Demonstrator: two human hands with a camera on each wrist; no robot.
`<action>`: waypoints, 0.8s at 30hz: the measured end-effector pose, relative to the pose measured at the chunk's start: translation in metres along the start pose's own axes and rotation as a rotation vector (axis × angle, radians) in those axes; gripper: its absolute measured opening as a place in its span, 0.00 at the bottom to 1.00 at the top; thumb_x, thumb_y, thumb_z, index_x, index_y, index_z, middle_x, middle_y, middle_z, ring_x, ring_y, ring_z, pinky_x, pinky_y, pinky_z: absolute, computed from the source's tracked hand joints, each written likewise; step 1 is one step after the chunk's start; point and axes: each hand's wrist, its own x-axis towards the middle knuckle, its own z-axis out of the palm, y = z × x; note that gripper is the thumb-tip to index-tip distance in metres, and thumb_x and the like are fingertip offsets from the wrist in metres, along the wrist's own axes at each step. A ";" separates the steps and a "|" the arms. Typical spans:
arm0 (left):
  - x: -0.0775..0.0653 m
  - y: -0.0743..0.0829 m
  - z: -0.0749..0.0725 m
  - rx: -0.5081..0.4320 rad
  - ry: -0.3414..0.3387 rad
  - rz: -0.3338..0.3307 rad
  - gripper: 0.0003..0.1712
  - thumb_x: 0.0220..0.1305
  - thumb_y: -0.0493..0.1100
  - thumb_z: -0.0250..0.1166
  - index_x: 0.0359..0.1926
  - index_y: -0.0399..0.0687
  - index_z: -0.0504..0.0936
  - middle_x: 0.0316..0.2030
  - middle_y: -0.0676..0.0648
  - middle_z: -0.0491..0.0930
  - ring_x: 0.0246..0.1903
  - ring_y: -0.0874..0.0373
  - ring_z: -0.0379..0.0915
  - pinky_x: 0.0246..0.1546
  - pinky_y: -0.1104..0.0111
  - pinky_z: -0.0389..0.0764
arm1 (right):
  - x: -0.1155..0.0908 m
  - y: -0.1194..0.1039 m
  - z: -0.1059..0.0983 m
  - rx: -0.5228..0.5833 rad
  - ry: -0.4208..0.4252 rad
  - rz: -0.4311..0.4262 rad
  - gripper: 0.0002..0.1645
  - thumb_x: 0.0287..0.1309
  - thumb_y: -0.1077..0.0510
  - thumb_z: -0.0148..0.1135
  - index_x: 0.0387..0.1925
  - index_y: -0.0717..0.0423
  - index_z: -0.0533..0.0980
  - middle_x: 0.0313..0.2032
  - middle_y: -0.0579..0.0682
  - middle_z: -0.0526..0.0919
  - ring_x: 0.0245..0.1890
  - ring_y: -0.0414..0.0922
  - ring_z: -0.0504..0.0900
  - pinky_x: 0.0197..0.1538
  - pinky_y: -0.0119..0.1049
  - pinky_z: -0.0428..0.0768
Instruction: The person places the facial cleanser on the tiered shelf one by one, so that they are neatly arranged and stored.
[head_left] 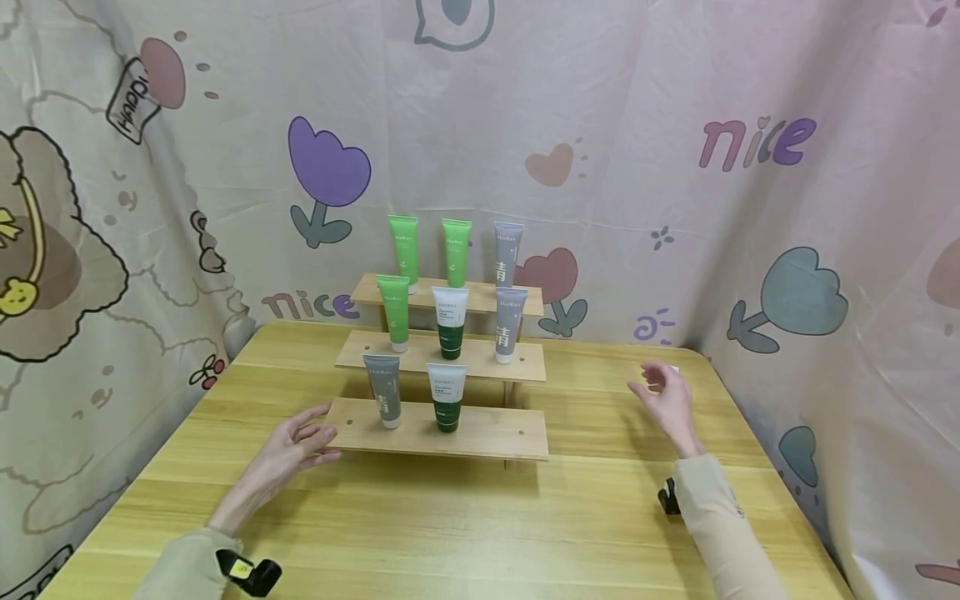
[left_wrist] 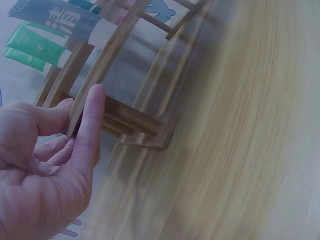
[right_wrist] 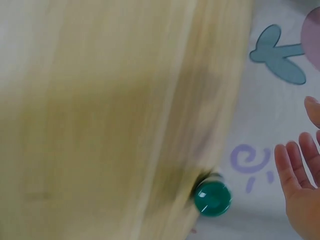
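A three-tier wooden display rack holds several squeeze tubes. My left hand pinches the left end of its lowest shelf, thumb on one face and fingers on the other. On that shelf stand a grey tube and a white and dark-green tube. My right hand hovers over the table to the right, fingers loosely bent and holding nothing. Beyond it in the right wrist view is an object with a round green end; in the head view the hand mostly hides what is behind it.
On the middle shelf are a green tube, a white and dark-green tube and a grey-blue tube. Two green tubes and a grey-blue tube line the top. Patterned curtains border the wooden table.
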 end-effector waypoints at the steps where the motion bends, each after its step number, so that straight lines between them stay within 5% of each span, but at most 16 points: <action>1: 0.000 0.000 0.000 -0.002 0.000 0.001 0.43 0.77 0.38 0.54 0.77 0.27 0.38 0.51 0.46 0.76 0.43 0.57 0.85 0.51 0.70 0.89 | 0.000 0.002 -0.001 -0.014 -0.004 0.001 0.22 0.50 0.69 0.75 0.47 0.71 0.78 0.42 0.69 0.83 0.36 0.34 0.77 0.44 0.37 0.91; 4: 0.000 0.000 0.000 -0.002 0.001 0.002 0.43 0.77 0.38 0.54 0.77 0.27 0.38 0.52 0.45 0.76 0.43 0.57 0.85 0.51 0.70 0.89 | 0.000 0.007 -0.006 -0.046 -0.024 0.004 0.22 0.51 0.70 0.74 0.48 0.71 0.78 0.42 0.69 0.83 0.36 0.41 0.78 0.42 0.33 0.89; 10: 0.000 0.000 0.000 0.006 0.007 0.000 0.42 0.77 0.38 0.54 0.77 0.27 0.39 0.55 0.38 0.74 0.43 0.57 0.85 0.51 0.70 0.89 | -0.002 0.014 -0.014 -0.091 -0.080 -0.005 0.24 0.53 0.70 0.71 0.52 0.73 0.76 0.48 0.73 0.82 0.47 0.66 0.81 0.52 0.59 0.84; 17: 0.000 -0.001 0.001 0.005 0.007 -0.005 0.42 0.77 0.39 0.54 0.77 0.27 0.38 0.56 0.36 0.73 0.43 0.56 0.85 0.51 0.70 0.89 | -0.004 0.026 -0.021 -0.159 -0.114 0.024 0.25 0.52 0.69 0.70 0.52 0.75 0.75 0.50 0.76 0.79 0.51 0.69 0.78 0.59 0.64 0.75; 24: 0.000 -0.001 0.001 0.015 0.005 0.017 0.42 0.78 0.39 0.53 0.77 0.26 0.39 0.62 0.22 0.66 0.44 0.56 0.86 0.51 0.69 0.90 | -0.006 0.034 -0.025 -0.179 -0.116 0.055 0.21 0.54 0.69 0.69 0.50 0.75 0.76 0.48 0.74 0.79 0.50 0.68 0.77 0.58 0.62 0.75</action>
